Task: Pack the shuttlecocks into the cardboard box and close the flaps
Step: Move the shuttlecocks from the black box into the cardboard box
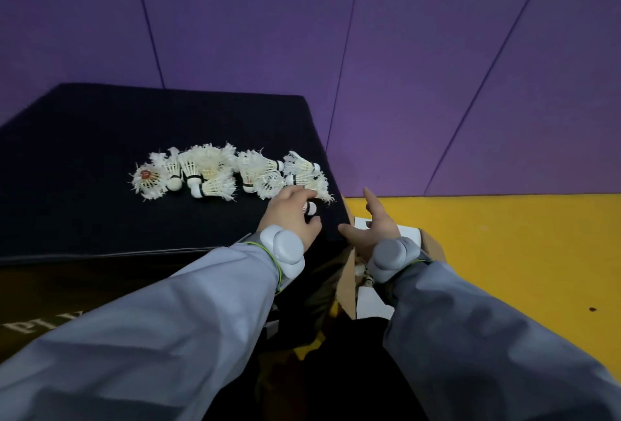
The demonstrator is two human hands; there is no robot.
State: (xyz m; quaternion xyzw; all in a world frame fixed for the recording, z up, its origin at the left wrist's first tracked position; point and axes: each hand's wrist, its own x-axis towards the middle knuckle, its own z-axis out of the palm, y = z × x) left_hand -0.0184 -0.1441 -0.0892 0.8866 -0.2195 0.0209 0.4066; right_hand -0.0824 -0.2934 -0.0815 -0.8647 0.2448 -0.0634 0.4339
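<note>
**Gathering the nearest shuttlecock for the box**

Left hand (291, 210) curled over one shuttlecock (311, 208) at the near-right end of the pile, cork end peeking out at 3 o'clock from the fingers; seemingly pinched, though the grip itself hides under the knuckles. Right hand (376, 224) spread wide and empty, palm turned toward the left, hovering over the cardboard box (349, 281) at 5 o'clock from the pile. Remaining shuttlecocks (215, 173) strewn in a row across the black padded platform (100, 151), running toward 9 o'clock from the left hand.

Best done by taking the cork base, not the feathers: frayed vanes, likely to crush or snag on neighbours. Worth lifting straight up before swinging toward 4 o'clock, so as not to drag the touching birdies off the platform edge. Worth steadying the box flap with the open right hand, or cupping it to receive a handover. Box interior mostly hidden behind the right wrist; a few white shapes inside, probably shuttlecocks already packed. Flaps open, closing not yet due.
</note>
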